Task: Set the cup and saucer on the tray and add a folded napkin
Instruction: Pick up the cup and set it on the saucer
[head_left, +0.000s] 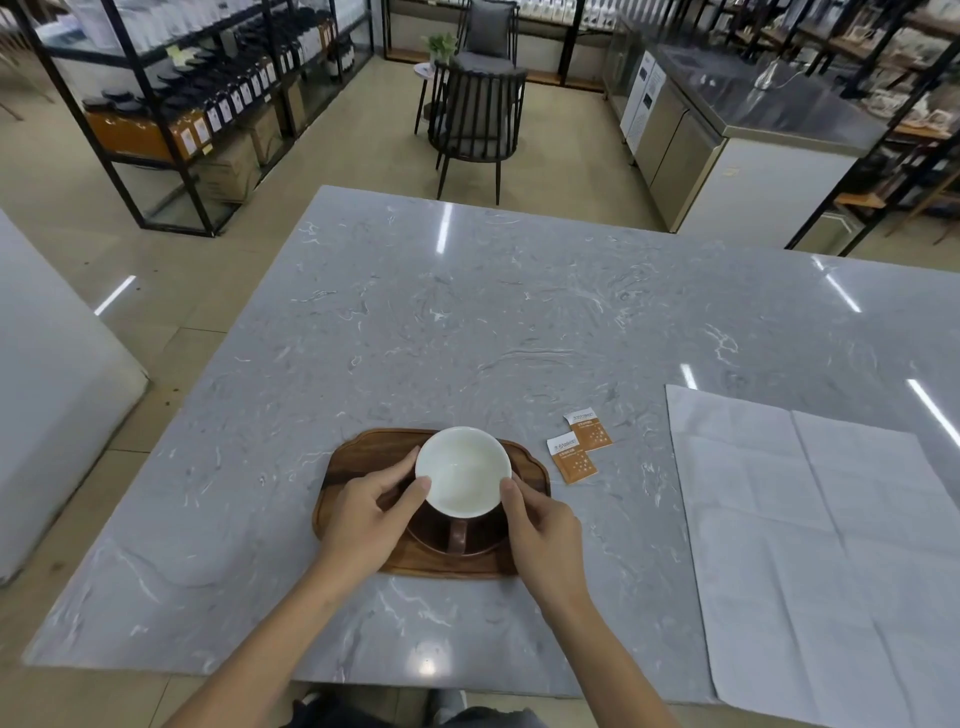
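Wooden tray (363, 457) already carries the dark saucer (483, 543) and white-lined cup (462, 472), which both hands' fingers (413, 491) pinch at the rim. The napkin (810, 525) lies unfolded on the tabletop (467, 322), far right.

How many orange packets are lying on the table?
2. One packet lies farther from the person, to the right of the wooden tray. The other packet lies just in front of it, nearer the tray. They look close or slightly overlapping. None appears hidden.

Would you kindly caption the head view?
Both hands, left and right, steady the cup on the tray.
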